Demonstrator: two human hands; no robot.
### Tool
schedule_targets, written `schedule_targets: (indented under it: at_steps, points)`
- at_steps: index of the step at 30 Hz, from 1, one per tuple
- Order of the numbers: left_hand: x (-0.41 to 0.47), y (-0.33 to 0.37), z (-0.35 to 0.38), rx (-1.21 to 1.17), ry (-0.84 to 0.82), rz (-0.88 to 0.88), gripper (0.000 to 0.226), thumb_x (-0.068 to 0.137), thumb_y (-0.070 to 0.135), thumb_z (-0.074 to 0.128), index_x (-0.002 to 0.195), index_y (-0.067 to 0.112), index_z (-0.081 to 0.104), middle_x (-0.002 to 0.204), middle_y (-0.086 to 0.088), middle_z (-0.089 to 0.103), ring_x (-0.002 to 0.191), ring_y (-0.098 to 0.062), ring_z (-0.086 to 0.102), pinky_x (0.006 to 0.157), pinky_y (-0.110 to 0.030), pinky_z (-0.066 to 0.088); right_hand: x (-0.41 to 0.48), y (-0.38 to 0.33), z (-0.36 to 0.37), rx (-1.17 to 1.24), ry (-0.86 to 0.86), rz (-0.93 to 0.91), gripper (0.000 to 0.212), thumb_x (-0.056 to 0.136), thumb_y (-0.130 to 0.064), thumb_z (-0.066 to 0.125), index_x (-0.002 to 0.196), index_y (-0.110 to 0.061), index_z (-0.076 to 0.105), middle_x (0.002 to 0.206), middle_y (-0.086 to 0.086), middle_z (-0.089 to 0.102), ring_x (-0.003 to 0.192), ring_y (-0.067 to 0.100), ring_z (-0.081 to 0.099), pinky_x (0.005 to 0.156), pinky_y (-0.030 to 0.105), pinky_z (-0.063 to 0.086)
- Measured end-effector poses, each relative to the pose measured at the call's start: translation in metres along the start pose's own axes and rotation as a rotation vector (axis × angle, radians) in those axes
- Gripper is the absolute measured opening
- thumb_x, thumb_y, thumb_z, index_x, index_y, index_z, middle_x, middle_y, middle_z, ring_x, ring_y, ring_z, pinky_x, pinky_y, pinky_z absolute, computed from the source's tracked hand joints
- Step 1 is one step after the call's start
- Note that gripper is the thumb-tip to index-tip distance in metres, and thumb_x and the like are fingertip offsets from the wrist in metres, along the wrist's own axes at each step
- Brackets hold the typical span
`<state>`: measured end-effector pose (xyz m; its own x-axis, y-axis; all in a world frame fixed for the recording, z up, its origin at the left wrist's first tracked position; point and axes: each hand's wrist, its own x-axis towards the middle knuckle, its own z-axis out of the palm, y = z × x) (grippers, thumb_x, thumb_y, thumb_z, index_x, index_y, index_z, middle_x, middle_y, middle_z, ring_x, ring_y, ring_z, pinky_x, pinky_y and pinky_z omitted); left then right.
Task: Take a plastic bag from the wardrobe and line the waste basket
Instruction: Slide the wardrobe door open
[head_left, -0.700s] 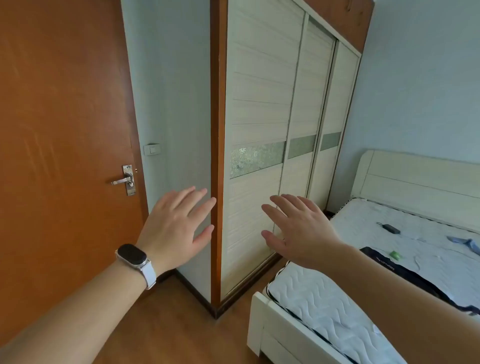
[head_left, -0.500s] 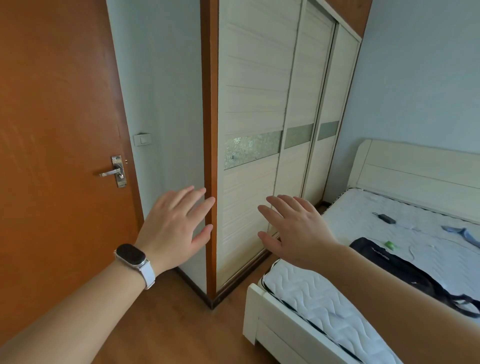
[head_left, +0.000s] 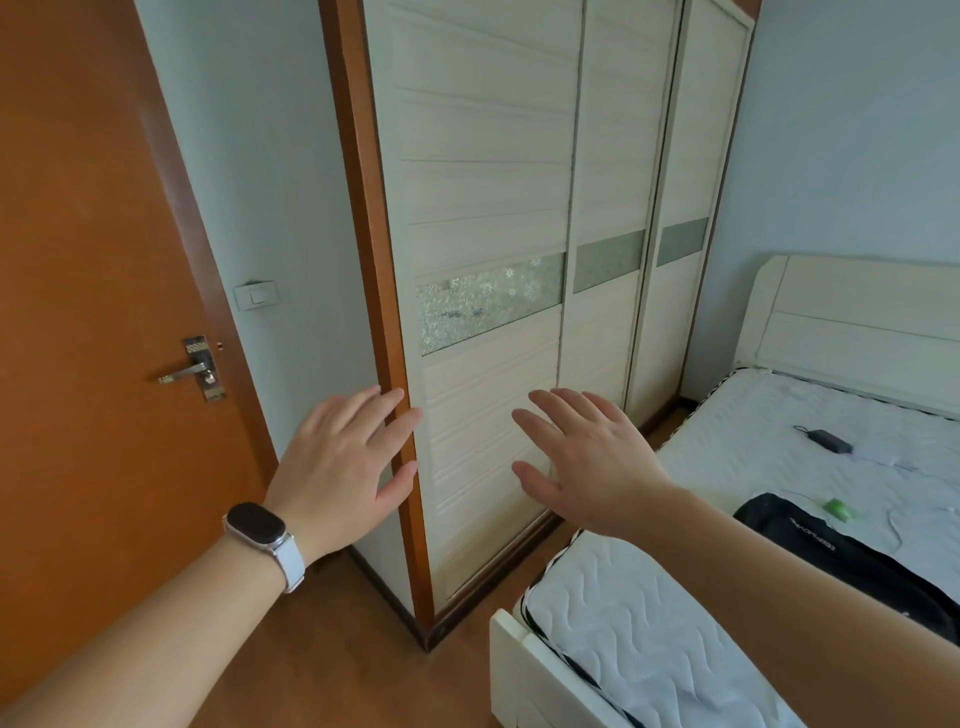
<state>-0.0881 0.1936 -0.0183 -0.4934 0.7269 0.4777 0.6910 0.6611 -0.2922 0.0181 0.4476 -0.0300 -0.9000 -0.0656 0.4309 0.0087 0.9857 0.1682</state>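
Note:
A tall wardrobe (head_left: 488, 208) with three cream sliding doors and frosted glass bands stands ahead, all doors closed. My left hand (head_left: 343, 467), with a watch on its wrist, is raised with fingers spread in front of the wardrobe's brown corner post. My right hand (head_left: 587, 462) is stretched out flat in front of the lower part of the nearest door; whether it touches the door I cannot tell. Both hands hold nothing. No plastic bag or waste basket is in view.
An orange-brown room door (head_left: 93, 312) with a metal handle is at left, a light switch (head_left: 255, 295) beside it. A white bed (head_left: 675, 623) at right leaves a narrow strip of wood floor along the wardrobe. On the mattress lie a black bag (head_left: 831, 551) and a charger (head_left: 828, 439).
The view has come closer to the wardrobe and tipped slightly down. Both hands stay raised and spread, now nearer the first door.

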Motion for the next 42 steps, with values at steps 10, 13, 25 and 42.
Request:
schedule_targets:
  at_steps: [10,13,25,42]
  points:
    - [0.088,0.025,0.038,0.083,-0.034,-0.053,0.056,0.091,0.05,0.036,0.128,0.017,0.062,0.134,-0.011,0.061,0.124,-0.032,0.056,0.098,-0.052,0.046,0.05,0.086,0.046,0.086,0.009,-0.058,0.058,0.095,-0.058,0.028,0.136,-0.021,0.047,0.143,0.008,0.052,0.132,0.031,0.049,0.11,0.05,0.04]
    - [0.107,0.02,0.049,0.094,-0.04,-0.067,0.056,0.091,0.05,0.037,0.129,0.018,0.061,0.135,-0.01,0.06,0.126,-0.032,0.055,0.099,-0.051,0.045,0.067,0.099,0.055,0.105,0.029,-0.071,0.057,0.095,-0.057,0.03,0.136,-0.02,0.048,0.143,0.009,0.052,0.131,0.031,0.049,0.109,0.05,0.041]
    - [0.169,-0.05,0.13,0.109,-0.001,-0.065,0.054,0.09,0.048,0.04,0.128,0.017,0.062,0.134,-0.011,0.06,0.124,-0.032,0.055,0.1,-0.051,0.045,0.162,0.115,0.122,0.083,0.088,-0.074,0.056,0.095,-0.056,0.037,0.136,-0.021,0.049,0.143,0.007,0.052,0.131,0.028,0.049,0.108,0.045,0.04]
    - [0.282,-0.206,0.228,0.039,0.117,-0.056,0.05,0.091,0.045,0.046,0.13,0.018,0.06,0.138,-0.009,0.057,0.129,-0.03,0.05,0.103,-0.049,0.041,0.367,0.091,0.199,0.014,0.185,-0.081,0.057,0.094,-0.055,0.041,0.139,-0.021,0.045,0.143,0.007,0.052,0.13,0.028,0.05,0.107,0.043,0.04]
